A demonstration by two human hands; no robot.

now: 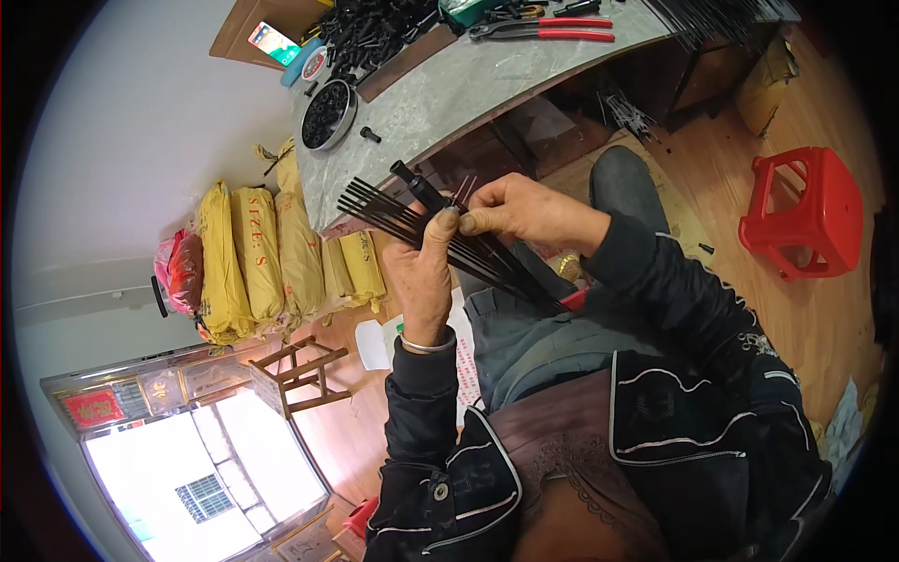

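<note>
Above the lap (534, 351), just beside the table (426, 117), holding a fan of black rods (492, 263) and a black tube (426, 193) in the left hand (421, 273), with thumb pressed over, probably against slipping, and pinching narrowly with the right hand (529, 214) near the tube's lower end, likely for fine control, but cannot tell on what. On the table, storing black parts (379, 42) in a heap and a bowl (349, 124), perhaps for easy reach. At left, showing red print on yellow sacks (255, 258), and smaller red print on a white sheet (467, 375), but revealing no certain brand.

Red stool (835, 211), yellow sacks (257, 253), perhaps a cloth (845, 419)
</note>
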